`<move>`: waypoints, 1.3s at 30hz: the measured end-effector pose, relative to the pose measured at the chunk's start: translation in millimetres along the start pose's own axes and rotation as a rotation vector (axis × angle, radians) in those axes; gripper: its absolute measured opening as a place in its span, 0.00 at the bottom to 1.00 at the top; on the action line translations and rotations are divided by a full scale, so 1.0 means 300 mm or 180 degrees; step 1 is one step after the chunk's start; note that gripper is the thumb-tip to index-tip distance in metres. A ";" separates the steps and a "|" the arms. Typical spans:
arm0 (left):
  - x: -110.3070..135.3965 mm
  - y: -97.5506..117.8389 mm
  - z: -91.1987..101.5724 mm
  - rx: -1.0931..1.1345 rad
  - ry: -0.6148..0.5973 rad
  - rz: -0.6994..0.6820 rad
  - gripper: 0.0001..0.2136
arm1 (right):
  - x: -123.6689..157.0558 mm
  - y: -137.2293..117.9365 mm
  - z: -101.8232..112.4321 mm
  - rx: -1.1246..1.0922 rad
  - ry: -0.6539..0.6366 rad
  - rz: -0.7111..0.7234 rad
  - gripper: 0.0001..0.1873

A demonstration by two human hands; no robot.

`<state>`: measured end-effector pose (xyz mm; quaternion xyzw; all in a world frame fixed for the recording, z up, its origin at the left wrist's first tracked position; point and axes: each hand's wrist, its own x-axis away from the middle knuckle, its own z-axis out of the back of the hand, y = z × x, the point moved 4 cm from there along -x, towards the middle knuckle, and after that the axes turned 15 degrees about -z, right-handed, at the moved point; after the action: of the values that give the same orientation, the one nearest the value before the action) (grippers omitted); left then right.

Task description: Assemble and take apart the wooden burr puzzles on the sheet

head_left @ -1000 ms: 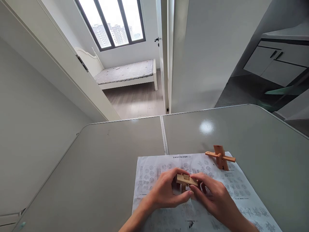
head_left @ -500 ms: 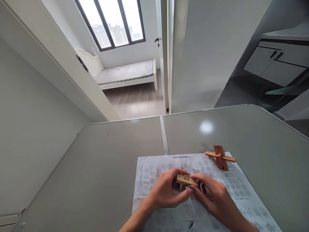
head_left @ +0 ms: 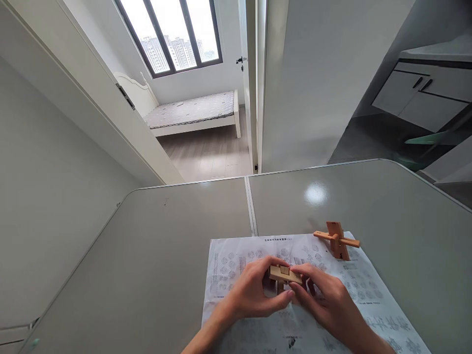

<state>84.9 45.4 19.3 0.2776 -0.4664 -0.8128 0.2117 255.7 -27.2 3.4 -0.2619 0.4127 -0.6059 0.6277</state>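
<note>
Between both hands is a small light-wood interlocking puzzle [head_left: 285, 276], its lower part largely covered by fingers. My left hand [head_left: 256, 290] curls round its left side, index finger along the far edge and thumb in front. From the right, my right hand [head_left: 326, 297] pinches the other end between thumb and fingers. Beneath them lies a printed instruction sheet [head_left: 228, 314] covered in small diagrams. On its far right corner stands an orange wooden cross-shaped puzzle [head_left: 335, 240], made of crossed flat pieces, apart from both hands.
The grey table [head_left: 147, 275] has a metal seam [head_left: 250, 206] running toward its far edge. Past it are a doorway, a bed [head_left: 195, 110] and a window [head_left: 173, 37]. At the right are white cabinets [head_left: 416, 93] and a green stool [head_left: 427, 140].
</note>
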 end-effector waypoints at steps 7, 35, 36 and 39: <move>-0.002 0.008 0.002 -0.0115 0.0002 -0.0036 0.18 | -0.001 -0.004 0.003 0.0009 0.0026 -0.0009 0.07; 0.003 0.016 0.014 -0.0290 -0.0079 0.0320 0.11 | 0.001 0.015 -0.003 0.0011 0.0044 -0.0020 0.07; 0.004 0.014 0.013 -0.0294 -0.0070 0.0324 0.11 | 0.002 0.015 -0.004 0.0007 0.0054 -0.0009 0.07; 0.008 0.009 0.014 -0.0282 -0.0070 0.0307 0.12 | 0.001 0.010 -0.008 -0.0045 0.0075 0.0035 0.06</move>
<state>80.6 45.5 22.9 0.2362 -0.4451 -0.8245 0.2576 255.4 -26.9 -0.4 -0.2569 0.4257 -0.6026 0.6242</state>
